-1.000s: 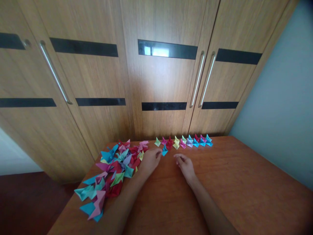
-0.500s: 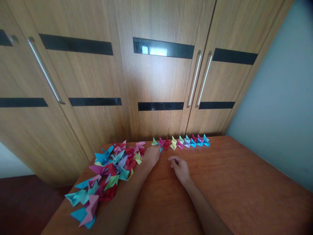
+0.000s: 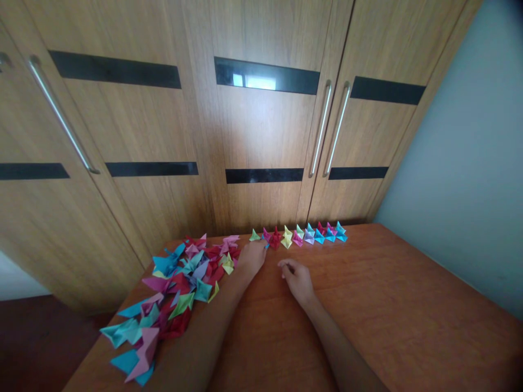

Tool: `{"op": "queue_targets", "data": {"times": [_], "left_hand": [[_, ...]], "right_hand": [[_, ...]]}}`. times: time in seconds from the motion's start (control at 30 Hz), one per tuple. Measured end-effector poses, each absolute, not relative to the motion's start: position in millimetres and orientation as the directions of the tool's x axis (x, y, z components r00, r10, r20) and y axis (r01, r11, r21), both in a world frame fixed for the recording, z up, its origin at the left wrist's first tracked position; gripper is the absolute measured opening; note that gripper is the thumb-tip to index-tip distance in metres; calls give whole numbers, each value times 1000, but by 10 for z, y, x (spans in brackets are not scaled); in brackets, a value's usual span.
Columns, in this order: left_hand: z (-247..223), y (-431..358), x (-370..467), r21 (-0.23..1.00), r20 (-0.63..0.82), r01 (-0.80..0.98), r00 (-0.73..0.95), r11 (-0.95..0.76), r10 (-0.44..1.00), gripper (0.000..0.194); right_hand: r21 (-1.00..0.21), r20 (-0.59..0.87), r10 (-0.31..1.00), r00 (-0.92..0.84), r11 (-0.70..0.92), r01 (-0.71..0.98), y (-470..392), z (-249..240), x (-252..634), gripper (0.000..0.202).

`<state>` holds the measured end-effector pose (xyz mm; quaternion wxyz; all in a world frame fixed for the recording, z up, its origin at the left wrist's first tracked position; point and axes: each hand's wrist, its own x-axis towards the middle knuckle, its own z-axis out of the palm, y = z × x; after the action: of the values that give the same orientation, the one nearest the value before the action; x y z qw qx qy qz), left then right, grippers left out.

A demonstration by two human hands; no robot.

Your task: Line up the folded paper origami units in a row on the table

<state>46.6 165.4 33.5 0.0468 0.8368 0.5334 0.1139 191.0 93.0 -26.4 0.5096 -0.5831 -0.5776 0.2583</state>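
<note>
Folded paper pieces in many colours stand in two close rows along the table's back edge, among them a yellow piece [image 3: 286, 237] and a red piece [image 3: 275, 238]. At the left end of the rows, my left hand [image 3: 253, 257] has its fingers closed on a small blue paper piece [image 3: 266, 245], mostly hidden by the fingers. A green piece [image 3: 254, 235] stands just behind that hand. My right hand [image 3: 297, 279] rests over the table in front of the rows, fingers curled together, with nothing visible in them. A loose pile of folded papers [image 3: 202, 289] lies left of my left arm.
The brown table [image 3: 392, 305] extends to the right, beside a pale blue wall [image 3: 461, 190]. Directly behind the table rises a wooden wardrobe [image 3: 261, 130] with long metal handles. A pink and a blue paper lie near the table's left edge.
The whole view has shifted slightly, so things sit a little further left. Both hands keep nearly the same places; my left hand remains at the small blue piece.
</note>
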Motion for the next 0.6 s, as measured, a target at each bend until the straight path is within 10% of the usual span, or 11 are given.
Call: {"op": "queue_targets", "data": {"times": [0.6], "left_hand": [[861,808,-846,249,300,811,455,-529,839,34]], "right_hand": [[-866,295,944,150,198,460,895,-268,1915,28]]}}
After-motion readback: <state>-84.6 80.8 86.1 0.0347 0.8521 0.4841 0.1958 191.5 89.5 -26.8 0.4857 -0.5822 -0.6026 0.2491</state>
